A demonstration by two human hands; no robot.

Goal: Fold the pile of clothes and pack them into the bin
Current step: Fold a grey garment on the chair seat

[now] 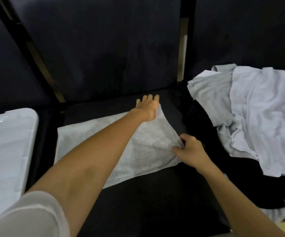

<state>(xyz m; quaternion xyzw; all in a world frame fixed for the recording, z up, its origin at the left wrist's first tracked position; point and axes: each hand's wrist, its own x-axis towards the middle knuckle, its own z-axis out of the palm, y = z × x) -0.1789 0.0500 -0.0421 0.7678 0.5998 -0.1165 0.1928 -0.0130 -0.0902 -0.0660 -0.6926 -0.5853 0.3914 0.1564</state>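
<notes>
Clothes are what I'm working through, and the one in hand is a pale grey, soft-knit garment (121, 147) lying flat on the dark seat cushion (147, 194) in front of me, already narrowed to a rough rectangle. Nearest to me, my right hand (192, 152) pinches its right edge, thumb and fingers curled round a gathered tuck of cloth so the fabric puckers toward the grip. Further out, my left hand (149, 106) reaches across to the far right corner, fingers straight and spread, lying over that corner rather than clutching it.

I judge this cloth light, limp and slightly grippy: it will not hold a crease by itself, will sag wherever it is unsupported, and will drag on the cushion rather than slide. So I would take it by two corners or along one edge, both hands well apart, and lay the fold over instead of lifting from the middle.

To my left, just beside the cushion, sits the white translucent plastic bin (10, 142), where the folded piece should go. On the right, the unfolded pile waits: a light grey crumpled t-shirt (258, 108) heaped over a black garment (215, 159). Behind it all rises the dark padded seat back (104, 48).
</notes>
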